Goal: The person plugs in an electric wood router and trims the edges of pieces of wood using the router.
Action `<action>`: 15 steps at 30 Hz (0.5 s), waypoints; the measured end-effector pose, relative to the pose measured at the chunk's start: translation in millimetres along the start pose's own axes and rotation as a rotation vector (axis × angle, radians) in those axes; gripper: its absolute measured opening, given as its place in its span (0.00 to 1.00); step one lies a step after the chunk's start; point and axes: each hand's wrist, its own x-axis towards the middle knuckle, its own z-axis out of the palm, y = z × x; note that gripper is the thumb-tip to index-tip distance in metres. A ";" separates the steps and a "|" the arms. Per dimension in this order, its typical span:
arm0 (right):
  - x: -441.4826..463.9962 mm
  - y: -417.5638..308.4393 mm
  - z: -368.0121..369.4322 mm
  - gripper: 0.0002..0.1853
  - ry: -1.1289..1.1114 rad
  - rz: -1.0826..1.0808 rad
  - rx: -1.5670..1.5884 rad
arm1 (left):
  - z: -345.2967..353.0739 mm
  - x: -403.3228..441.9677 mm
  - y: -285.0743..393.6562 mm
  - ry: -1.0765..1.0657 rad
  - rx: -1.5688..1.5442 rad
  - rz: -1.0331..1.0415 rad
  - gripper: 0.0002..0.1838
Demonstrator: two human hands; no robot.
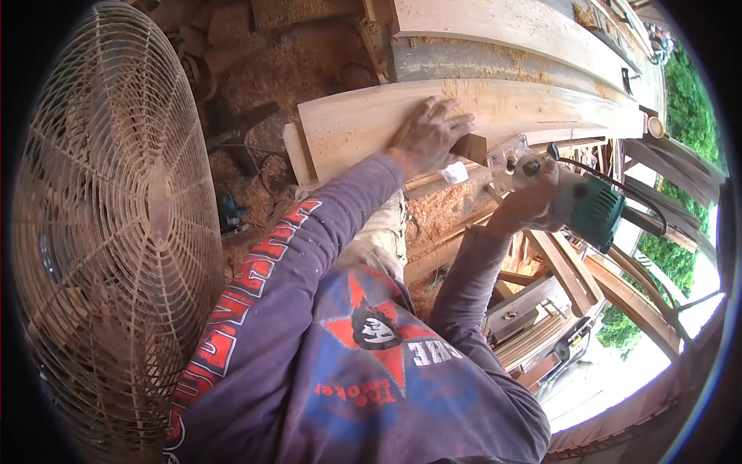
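A pale wooden board (352,124) lies across the bench in the upper middle of the head view. My left hand (433,135) rests on it with its fingers spread, beside a small brown wood block (470,148) at the board's near edge. To the right, my right hand (533,203) is wrapped round the body of a teal and silver power tool (595,207). The tool's clear guard (506,158) is close to the block and the board's edge; its cutting part cannot be made out. Sawdust lies on the board.
A large wire-caged fan (158,209) fills the left side. Another long board (502,23) lies farther back. Below right are wooden frames (568,271) and stacked strips (533,340). A black cord (618,182) runs by the tool. Sawdust covers the floor.
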 end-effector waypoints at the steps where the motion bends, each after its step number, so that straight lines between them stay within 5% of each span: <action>1: 2.4 -5.3 0.1 0.09 -0.004 0.076 -0.048 | 1.4 0.4 -0.6 -0.003 0.016 -0.007 0.43; 6: -16.9 24.1 -6.3 0.09 -0.102 0.309 0.106 | 5.2 0.8 -1.7 -0.016 0.025 -0.010 0.44; 15: -31.3 -29.4 -13.2 0.11 -0.075 0.319 0.109 | 0.0 1.8 -1.3 -0.013 -0.004 -0.020 0.42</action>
